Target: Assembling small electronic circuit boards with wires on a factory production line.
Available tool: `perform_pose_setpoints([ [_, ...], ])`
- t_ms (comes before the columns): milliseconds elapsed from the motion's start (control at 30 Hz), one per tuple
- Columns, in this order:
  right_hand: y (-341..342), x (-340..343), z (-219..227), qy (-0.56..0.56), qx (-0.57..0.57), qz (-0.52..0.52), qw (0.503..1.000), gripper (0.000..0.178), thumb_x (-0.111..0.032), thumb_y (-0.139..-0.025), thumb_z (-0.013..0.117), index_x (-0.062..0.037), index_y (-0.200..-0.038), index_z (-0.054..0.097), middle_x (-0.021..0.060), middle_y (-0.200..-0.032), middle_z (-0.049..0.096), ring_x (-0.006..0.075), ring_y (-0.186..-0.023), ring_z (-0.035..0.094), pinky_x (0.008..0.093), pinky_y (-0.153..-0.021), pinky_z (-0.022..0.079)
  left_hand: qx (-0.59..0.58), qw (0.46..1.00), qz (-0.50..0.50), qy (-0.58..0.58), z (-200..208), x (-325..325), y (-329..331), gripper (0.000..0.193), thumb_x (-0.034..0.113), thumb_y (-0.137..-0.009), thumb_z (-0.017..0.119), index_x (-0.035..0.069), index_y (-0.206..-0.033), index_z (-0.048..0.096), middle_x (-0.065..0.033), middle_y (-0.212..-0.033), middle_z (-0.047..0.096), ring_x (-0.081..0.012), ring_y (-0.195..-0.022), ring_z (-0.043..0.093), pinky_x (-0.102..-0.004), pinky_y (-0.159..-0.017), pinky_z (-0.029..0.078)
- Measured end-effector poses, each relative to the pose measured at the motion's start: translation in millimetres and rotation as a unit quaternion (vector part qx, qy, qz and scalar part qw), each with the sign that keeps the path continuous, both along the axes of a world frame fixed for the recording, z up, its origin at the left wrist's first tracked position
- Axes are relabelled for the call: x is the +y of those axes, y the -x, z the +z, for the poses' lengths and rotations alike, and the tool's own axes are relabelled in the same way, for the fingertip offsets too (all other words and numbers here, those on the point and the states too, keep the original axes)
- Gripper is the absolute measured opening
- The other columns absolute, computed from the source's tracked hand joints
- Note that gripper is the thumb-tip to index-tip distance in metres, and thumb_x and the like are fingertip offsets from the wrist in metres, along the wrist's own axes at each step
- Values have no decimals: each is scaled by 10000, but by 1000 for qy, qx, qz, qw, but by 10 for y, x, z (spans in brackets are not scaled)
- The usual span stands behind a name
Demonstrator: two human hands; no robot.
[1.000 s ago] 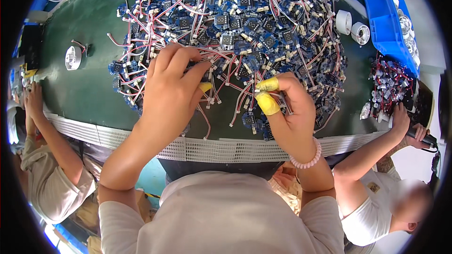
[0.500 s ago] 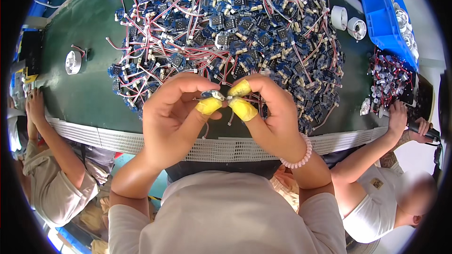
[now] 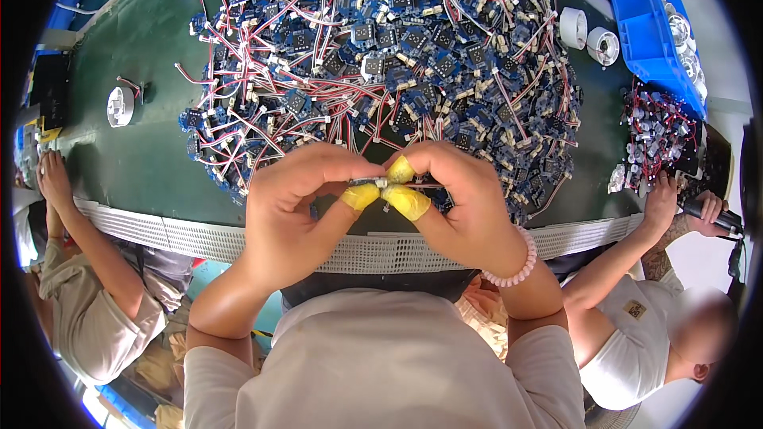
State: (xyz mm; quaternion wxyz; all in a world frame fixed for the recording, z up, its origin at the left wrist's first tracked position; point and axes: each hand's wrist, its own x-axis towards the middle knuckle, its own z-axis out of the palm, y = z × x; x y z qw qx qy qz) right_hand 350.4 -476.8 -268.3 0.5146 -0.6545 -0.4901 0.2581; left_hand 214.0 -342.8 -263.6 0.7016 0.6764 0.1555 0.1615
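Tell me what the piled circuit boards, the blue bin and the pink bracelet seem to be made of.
Circuit boards: probably rigid laminate with a blue coating, from their flat, hard-edged look.
Blue bin: likely moulded plastic, smooth, slightly glossy, judging by its uniform colour and sheen.
Pink bracelet: perhaps soft plastic, from its ribbed, coil-like form; beads are possible too.

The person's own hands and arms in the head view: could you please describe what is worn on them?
The left hand has a yellow thumb wrap. The right hand has a yellow wrap on its thumb and another on its index finger, plus a pale pink, coil-like wristband. Short, pale beige sleeves leave both forearms uncovered.
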Motion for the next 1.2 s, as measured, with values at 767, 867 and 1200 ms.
perform_pose_setpoints([
  [767, -382, -390, -47, -12, -350, -41, 936, 165, -61, -695, 633, -91, -855, 662, 17, -992, 624, 212, -866, 544, 339, -744, 424, 59, 858, 39, -508, 211, 571, -272, 349, -61, -680, 607, 33, -1015, 640, -110, -951, 589, -295, -885, 529, -359, -787, 428],
  [867, -145, -230, -53, -12, -363, 25, 931, 159, -79, -671, 648, -86, -829, 647, 18, -967, 620, 196, -854, 540, 328, -722, 407, 20, 851, -2, -525, 99, 566, -514, 286, -16, -678, 644, 22, -962, 642, -115, -933, 590, -308, -884, 524, -383, -773, 440],
  [1200, 9, 58, -166, 67, -308, 54, 947, 326, -47, -677, 585, 7, -997, 560, 78, -866, 558, 219, -823, 534, 326, -624, 469, 59, 848, -46, -525, -136, 623, -720, 310, -20, -610, 668, 31, -906, 590, -109, -919, 556, -308, -927, 521, -374, -778, 450],
])
